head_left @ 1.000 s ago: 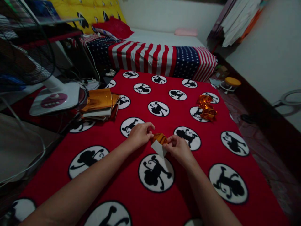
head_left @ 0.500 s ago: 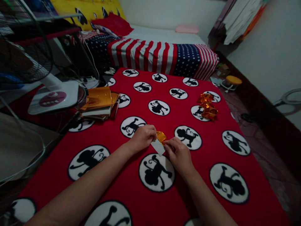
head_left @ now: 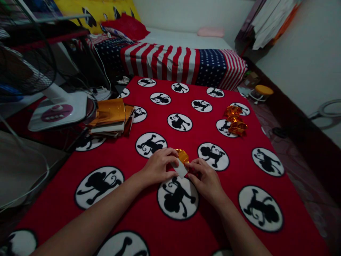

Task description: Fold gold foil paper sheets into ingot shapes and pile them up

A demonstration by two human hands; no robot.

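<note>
A small partly folded sheet of foil paper (head_left: 181, 171) lies between my two hands, low over the red cloth. Its near part shows a plain pale side, and its far part shows shiny gold. My left hand (head_left: 160, 165) grips the left edge, the fingers curled over the top and the thumb spread lower at the near side. At the right edge, my right hand (head_left: 206, 179) pinches the paper between thumb and fingertips. Some of the fold is hidden behind the left fingers. Crumpled or folded gold foil pieces (head_left: 236, 122) sit together farther off to the right.
A stack of gold foil sheets (head_left: 110, 112) rests at the left edge of the red cloth (head_left: 160, 122) with monkey prints. Beside it stands a fan with a white base (head_left: 57, 110). Behind is a bed with a striped, starred cover (head_left: 165, 64). A yellow-topped stool (head_left: 263, 90) stands right.
My left thumb has moved down and away from the fingers, toward the paper's near corner. My right hand stays at the right edge, its fingers slightly shifted.
</note>
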